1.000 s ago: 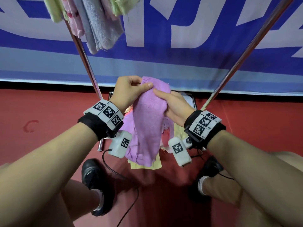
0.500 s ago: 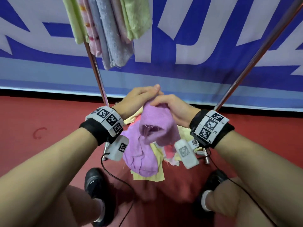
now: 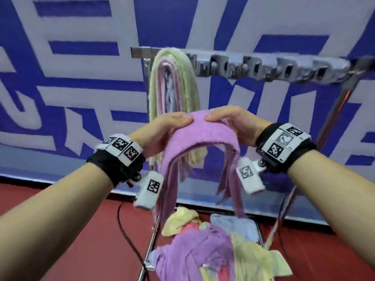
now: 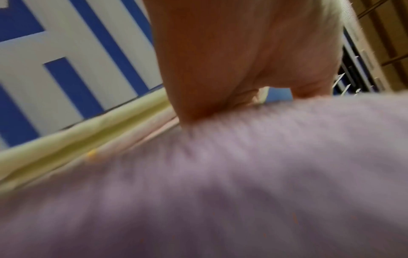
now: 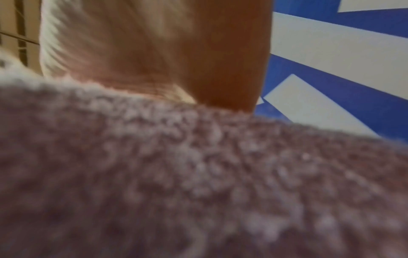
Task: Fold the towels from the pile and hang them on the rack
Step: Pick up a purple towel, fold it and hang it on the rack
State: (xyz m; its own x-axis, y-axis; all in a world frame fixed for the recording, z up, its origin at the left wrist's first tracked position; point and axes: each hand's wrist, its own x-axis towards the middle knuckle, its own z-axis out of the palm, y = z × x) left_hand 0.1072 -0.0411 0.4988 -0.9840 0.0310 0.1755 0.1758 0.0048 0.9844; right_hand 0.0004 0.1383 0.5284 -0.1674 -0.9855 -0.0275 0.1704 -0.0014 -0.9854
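Blue-white banner (image 3: 81,78) behind, folded purple towel (image 3: 194,142) draped between, left hand (image 3: 162,130) and right hand (image 3: 233,122) both gripping its top

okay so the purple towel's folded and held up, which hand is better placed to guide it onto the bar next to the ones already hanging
Probably the left hand. It grips the purple towel on the side nearest the hung towels, directly below them. The right hand holds the other side, under the rack bar.

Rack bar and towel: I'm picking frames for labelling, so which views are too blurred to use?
Head view: rack bar smeared by motion, purple towel fairly sharp. Left wrist view: towel streaked with blur. Right wrist view: towel too close, soft, though its loops show.
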